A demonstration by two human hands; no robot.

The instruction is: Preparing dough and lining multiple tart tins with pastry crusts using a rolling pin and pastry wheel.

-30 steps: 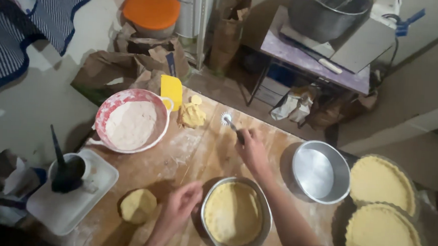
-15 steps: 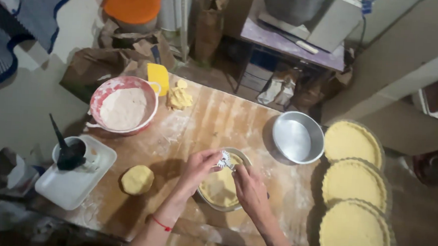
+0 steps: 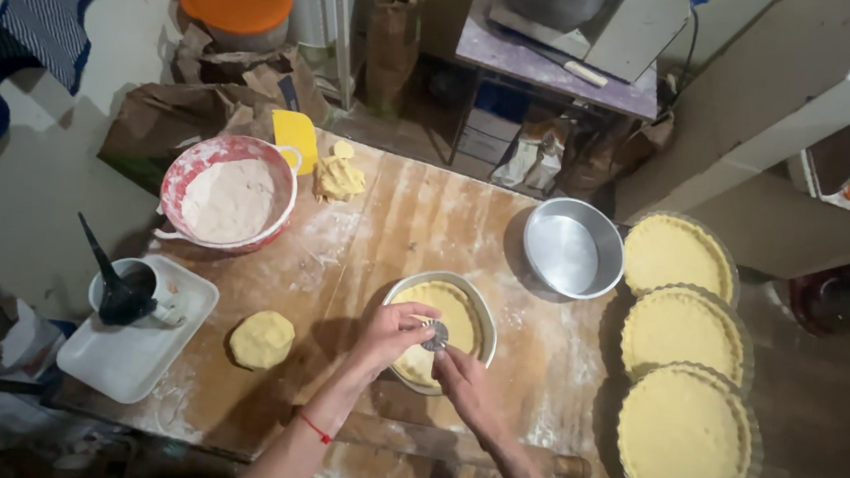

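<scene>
Both hands are now meeting over the dough-lined pan (image 3: pixel 460 314) sitting mid-bench (image 3: pixel 397 218), where a second ago they were apart. Left hand (image 3: pixel 393 332) and right hand (image 3: pixel 466 382) are pinching a small fluted metal wheel (image 3: pixel 435 337) (fingertips closed around it) between them.

Both forearms reach up from the lower edge of the view and converge. The left hand (image 3: pixel 396 333) curls, thumb and fingertips pinched together, a red band around its wrist. The right hand (image 3: pixel 464 382) lies just beside it, its fingers pointing towards the left hand's fingertips.
</scene>
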